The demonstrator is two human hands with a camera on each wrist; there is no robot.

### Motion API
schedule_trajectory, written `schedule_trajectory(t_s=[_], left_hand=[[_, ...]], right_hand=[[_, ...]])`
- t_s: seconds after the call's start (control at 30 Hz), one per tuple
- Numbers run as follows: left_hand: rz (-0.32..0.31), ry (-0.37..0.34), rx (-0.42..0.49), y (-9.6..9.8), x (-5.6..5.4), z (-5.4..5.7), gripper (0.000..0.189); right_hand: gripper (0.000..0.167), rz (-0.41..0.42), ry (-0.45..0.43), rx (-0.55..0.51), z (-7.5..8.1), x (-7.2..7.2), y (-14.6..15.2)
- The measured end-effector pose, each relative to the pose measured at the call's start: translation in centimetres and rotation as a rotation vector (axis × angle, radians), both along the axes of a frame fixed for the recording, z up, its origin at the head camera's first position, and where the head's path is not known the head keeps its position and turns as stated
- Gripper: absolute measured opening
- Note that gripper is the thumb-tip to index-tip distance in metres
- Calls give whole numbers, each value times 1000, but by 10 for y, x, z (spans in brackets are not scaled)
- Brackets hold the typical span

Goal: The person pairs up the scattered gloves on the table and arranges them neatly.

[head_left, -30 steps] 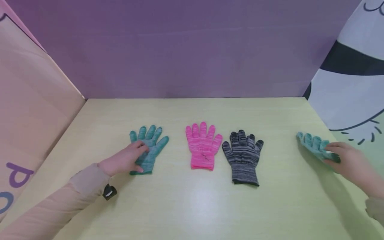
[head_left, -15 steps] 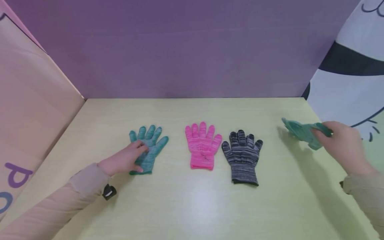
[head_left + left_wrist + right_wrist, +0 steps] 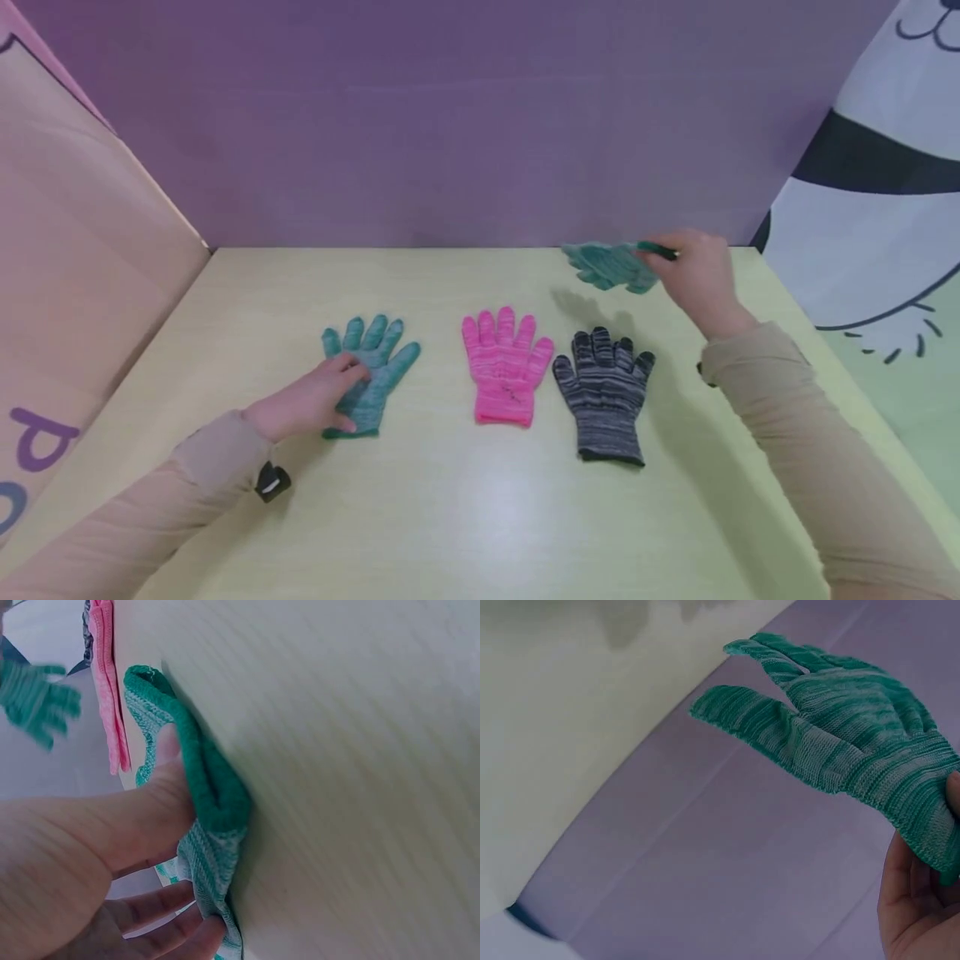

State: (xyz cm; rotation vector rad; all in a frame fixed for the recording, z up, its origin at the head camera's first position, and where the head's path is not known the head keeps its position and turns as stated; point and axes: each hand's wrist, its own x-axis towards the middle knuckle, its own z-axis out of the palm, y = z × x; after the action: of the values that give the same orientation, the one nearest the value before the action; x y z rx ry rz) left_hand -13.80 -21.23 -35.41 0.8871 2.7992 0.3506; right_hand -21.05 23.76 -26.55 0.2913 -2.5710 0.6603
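My left hand (image 3: 309,402) rests on a green knit glove (image 3: 382,379) that lies flat on the table, fingers toward the far side. In the left wrist view, the thumb touches it beside the dark green cuff (image 3: 217,787) and the other fingers lie on its knit. Up near the far edge, my right hand (image 3: 701,275) pinches a second green glove (image 3: 606,265) by its cuff, above the table. Its limp fingers point left, as the right wrist view shows from close by. A pink glove (image 3: 506,367) and a black-and-grey glove (image 3: 609,400) lie side by side between the hands.
The pale wooden table (image 3: 450,508) ends at a purple wall panel (image 3: 480,125) at the back. A pinkish panel (image 3: 82,250) borders its left side, and a white printed panel (image 3: 862,250) borders the right.
My right hand has carried the second green glove from the right side of the table leftward and toward the back, raising it. The left hand has stayed on its glove.
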Motion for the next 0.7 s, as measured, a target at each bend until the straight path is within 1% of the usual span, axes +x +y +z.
schedule_trajectory(t_s=[0.1, 0.2, 0.33, 0.43, 0.53, 0.63, 0.7], left_hand=[[1, 10, 9, -1, 0, 0, 59], [-4, 20, 15, -2, -1, 0, 58], [1, 20, 24, -4, -2, -1, 59], [2, 20, 34, -4, -3, -3, 59], [3, 17, 36, -4, -2, -4, 59], [8, 11, 33, -5, 0, -3, 59], [11, 7, 31, -5, 1, -2, 59]], right_hand=[[21, 41, -27, -23, 7, -18, -35], [23, 71, -67, -40, 12, -34, -71], [24, 120, -115, -69, 11, -49, -119], [23, 128, -126, -50, 3, -59, -151], [23, 134, -100, -10, -11, -65, -180], [22, 172, -65, 24, -28, -66, -203], [23, 205, -68, 64, -38, -65, -214]])
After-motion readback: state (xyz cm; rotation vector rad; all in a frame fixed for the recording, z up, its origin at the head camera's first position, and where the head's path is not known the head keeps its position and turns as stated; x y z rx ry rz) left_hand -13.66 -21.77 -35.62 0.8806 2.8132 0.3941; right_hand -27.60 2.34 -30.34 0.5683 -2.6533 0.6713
